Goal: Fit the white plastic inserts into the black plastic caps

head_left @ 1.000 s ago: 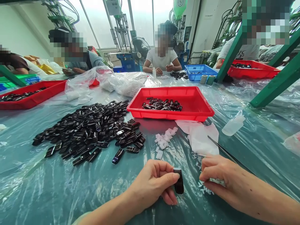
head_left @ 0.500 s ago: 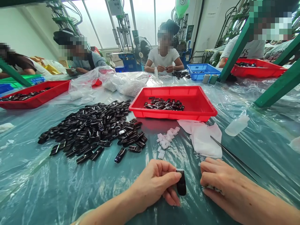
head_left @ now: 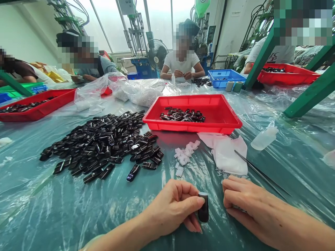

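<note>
My left hand point(head_left: 180, 205) pinches a small black plastic piece point(head_left: 203, 209) between thumb and fingers. The piece stands upright, rounded at the bottom, with a pale edge on top. To its right, my right hand point(head_left: 246, 202) rests low over the table with fingers curled together; whatever they hold is hidden. Small clear bits point(head_left: 222, 173) lie just beyond its fingertips. Ahead of my hands is a little heap of white squares point(head_left: 186, 152). A large pile of similar black pieces point(head_left: 104, 139) spreads out on the left.
A red tray point(head_left: 220, 125) holding black pieces stands ahead. Right of centre, tweezers point(head_left: 261, 173) lean on a white cloth point(head_left: 230, 155), near a clear plastic bottle point(head_left: 265, 138). Plastic sheeting covers the green table point(head_left: 104, 212). Co-workers sit opposite; a green post point(head_left: 311, 92) rises at right.
The black piece in my left hand has tipped slightly and dropped a little lower. My right hand has shifted slightly left, its fingers still curled. The whole view has moved a little.
</note>
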### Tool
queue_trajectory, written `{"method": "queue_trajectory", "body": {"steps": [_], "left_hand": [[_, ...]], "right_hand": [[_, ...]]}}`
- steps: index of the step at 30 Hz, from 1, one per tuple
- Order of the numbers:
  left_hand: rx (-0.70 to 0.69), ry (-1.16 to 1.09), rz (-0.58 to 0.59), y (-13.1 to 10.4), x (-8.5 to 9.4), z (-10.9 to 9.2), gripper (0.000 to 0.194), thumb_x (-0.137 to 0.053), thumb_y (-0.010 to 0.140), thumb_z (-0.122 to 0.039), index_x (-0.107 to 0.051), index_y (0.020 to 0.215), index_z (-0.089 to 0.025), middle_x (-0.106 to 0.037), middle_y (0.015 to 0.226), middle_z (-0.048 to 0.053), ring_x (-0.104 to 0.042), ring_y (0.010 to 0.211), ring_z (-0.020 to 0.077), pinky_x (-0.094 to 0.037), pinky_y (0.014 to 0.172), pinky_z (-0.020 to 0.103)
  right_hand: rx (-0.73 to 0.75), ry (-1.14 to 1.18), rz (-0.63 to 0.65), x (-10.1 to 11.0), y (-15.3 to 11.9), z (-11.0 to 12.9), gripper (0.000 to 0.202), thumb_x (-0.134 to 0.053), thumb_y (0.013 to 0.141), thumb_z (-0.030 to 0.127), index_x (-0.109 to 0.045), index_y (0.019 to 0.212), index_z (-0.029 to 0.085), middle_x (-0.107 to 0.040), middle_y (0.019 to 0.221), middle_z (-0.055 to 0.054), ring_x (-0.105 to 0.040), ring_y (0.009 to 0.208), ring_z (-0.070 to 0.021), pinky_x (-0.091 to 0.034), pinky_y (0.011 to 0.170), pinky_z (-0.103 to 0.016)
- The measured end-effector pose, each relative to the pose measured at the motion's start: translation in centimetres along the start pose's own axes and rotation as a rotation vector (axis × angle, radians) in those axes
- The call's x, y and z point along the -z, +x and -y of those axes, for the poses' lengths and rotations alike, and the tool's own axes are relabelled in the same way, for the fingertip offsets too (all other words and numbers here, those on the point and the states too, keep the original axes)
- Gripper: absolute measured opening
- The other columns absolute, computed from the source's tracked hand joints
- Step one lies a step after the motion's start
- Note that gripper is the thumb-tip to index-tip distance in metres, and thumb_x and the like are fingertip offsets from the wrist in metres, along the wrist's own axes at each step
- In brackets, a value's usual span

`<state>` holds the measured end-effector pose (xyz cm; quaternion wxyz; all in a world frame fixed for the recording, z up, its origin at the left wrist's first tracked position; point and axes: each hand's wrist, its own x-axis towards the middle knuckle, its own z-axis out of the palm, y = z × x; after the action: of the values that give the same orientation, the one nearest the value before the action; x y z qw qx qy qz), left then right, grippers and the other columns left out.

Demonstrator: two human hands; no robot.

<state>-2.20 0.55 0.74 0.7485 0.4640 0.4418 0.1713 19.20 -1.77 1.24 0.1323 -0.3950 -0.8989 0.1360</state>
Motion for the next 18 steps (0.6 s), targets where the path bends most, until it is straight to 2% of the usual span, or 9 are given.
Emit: {"method": "queue_trajectory", "body": {"steps": [3,5,10,12,18], "left_hand": [[-0.004,0.001,0.004,-0.1,0.0,-0.1,0.030,-0.062,0.072,-0.040,-0.056,0.074,-0.011,-0.063,0.061,0.004,-0.058,0.047,0.0088,-0.042,0.042,0.014],[-0.001,0.006,-0.001,-0.1,0.0,-0.2,0.030,-0.062,0.071,-0.041,-0.056,0.072,-0.011,-0.062,0.060,0.004,-0.058,0.047,0.0090,-0.042,0.043,0.015],[-0.006,0.018,0.001,0.1,-0.1,-0.2,0.032,-0.063,0.070,-0.043,-0.056,0.072,-0.011,-0.062,0.060,0.003,-0.058,0.046,0.0092,-0.042,0.043,0.015],[-0.010,0.026,0.005,0.1,-0.1,-0.1,0.032,-0.062,0.070,-0.042,-0.056,0.073,-0.011,-0.061,0.060,0.003,-0.057,0.046,0.0088,-0.042,0.043,0.015],[-0.009,0.049,0.040,-0.1,-0.4,0.4,0.025,-0.063,0.071,-0.035,-0.054,0.078,-0.013,-0.056,0.057,-0.002,-0.053,0.047,0.0062,-0.041,0.045,0.014]], "right_hand": [[0.030,0.004,-0.060,0.2,0.0,0.1,0.023,-0.039,0.089,0.019,-0.052,0.070,0.021,-0.054,0.071,-0.002,-0.053,0.064,-0.0147,-0.046,0.055,-0.027],[0.031,0.010,-0.052,0.3,0.0,0.1,0.021,-0.041,0.088,0.020,-0.051,0.069,0.021,-0.054,0.071,-0.002,-0.053,0.064,-0.0148,-0.045,0.055,-0.026],[-0.033,0.017,0.120,0.3,0.0,0.3,0.023,-0.041,0.085,0.010,-0.043,0.064,0.019,-0.049,0.070,0.000,-0.050,0.066,-0.0129,-0.043,0.056,-0.025],[-0.057,0.042,0.141,0.1,0.0,0.2,0.023,-0.040,0.086,0.009,-0.040,0.065,0.019,-0.048,0.072,0.000,-0.050,0.068,-0.0125,-0.042,0.058,-0.025],[-0.175,0.244,0.051,-0.6,0.6,-0.1,0.017,-0.040,0.086,0.010,-0.044,0.071,0.018,-0.052,0.077,-0.001,-0.051,0.070,-0.0117,-0.042,0.061,-0.025]]}}
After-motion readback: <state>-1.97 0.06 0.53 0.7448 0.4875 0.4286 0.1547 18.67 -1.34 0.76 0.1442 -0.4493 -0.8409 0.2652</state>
